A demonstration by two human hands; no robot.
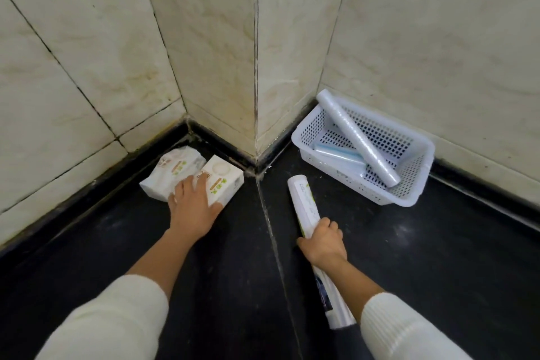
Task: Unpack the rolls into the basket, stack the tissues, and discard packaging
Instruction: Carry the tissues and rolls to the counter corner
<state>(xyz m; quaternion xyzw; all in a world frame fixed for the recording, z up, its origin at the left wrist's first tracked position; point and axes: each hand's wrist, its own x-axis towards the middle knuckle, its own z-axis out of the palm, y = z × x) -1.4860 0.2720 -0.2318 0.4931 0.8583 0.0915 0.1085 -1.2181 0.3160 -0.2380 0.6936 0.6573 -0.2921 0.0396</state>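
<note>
We see a dark, matte floor (222, 286) with pale grout lines meeting glossy cream marble-look wall tiles (210, 47) at a protruding corner. Our left hand (194, 203) lies flat, fingers loosely spread, on top of two soft white tissue packs (190, 175) that sit side by side, touching, in the left nook against the black skirting; the packs are plastic-wrapped blocks with green and tan print, the right one boxier, the left one crumpled at its far end. Our right hand (323, 241) is curled tight around a long white roll (304, 202), a thin cylinder in printed wrapper lying on the floor; its near end runs under the wrist, where the clear packaging looks slack and flattened. To the right, against the wall, stands a white plastic basket (409, 193), rectangular, perforated mesh sides. Inside it a glossy silvery roll (359, 137) leans diagonally, top end poking over the back-left rim, and a pale blue roll (339, 155) lies flat along the bottom. Both sleeves are white ribbed knit.
</note>
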